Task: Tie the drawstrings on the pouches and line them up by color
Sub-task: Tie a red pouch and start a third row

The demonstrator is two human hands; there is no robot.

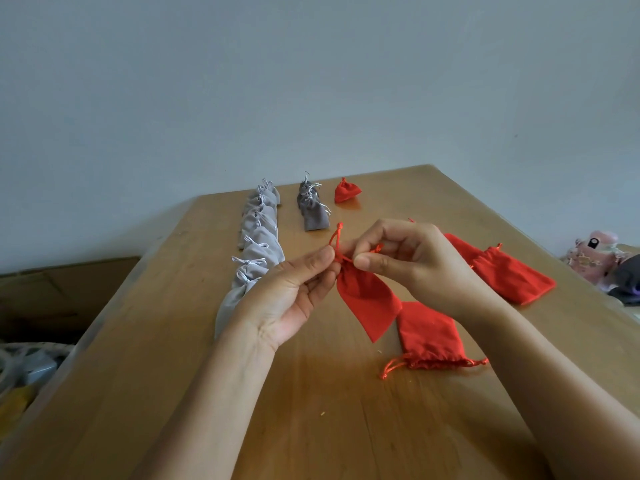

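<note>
A red pouch (pixel 367 299) hangs above the table, its neck gathered. My left hand (pixel 294 292) pinches one red drawstring loop at the neck, and my right hand (pixel 408 258) pinches the other string just beside it. One tied red pouch (pixel 347 191) stands at the far end. A loose red pouch (pixel 429 337) lies flat under my right wrist. More red pouches (pixel 512 275) lie to the right. A row of light grey tied pouches (pixel 258 237) runs along the left. A short row of dark grey pouches (pixel 313 211) sits beside it.
The wooden table (pixel 311 410) ends at a wall behind the rows. A cardboard box (pixel 52 289) and clutter sit low at the left. A pink plush toy (pixel 592 254) and dark cloth lie off the right edge.
</note>
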